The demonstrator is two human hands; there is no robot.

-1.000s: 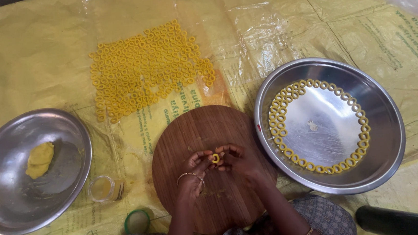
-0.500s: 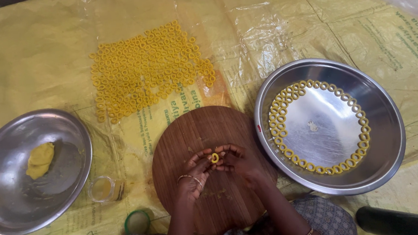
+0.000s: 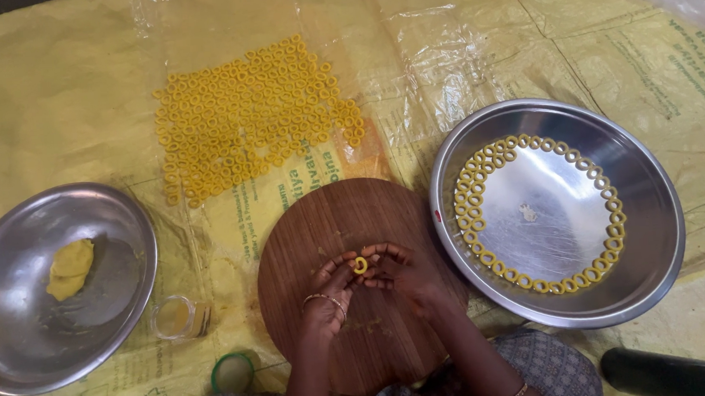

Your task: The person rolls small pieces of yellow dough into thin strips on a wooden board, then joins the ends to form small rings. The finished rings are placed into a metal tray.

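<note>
My left hand [image 3: 324, 295] and my right hand [image 3: 406, 275] meet over a round wooden board [image 3: 333, 216]. Between the fingertips of both hands sits one small yellow dough ring [image 3: 360, 264], pinched from each side. A ring is on my left hand and a bangle on my right wrist. To the right, a steel plate [image 3: 652, 202] carries a loop of finished dough rings [image 3: 612, 238] laid along its inner edge. To the left, another steel plate [image 3: 125, 263] holds a lump of yellow dough [image 3: 70, 268].
Many dough rings [image 3: 247, 114] lie spread on clear plastic sheeting beyond the board. A small glass jar [image 3: 177, 318] and a green lid [image 3: 232, 372] lie left of the board. A black cylinder [image 3: 679, 374] rests at the lower right. Yellow sacks cover the floor.
Both hands have stayed over the board with the small ring between the fingertips; only the fingers have shifted slightly.
</note>
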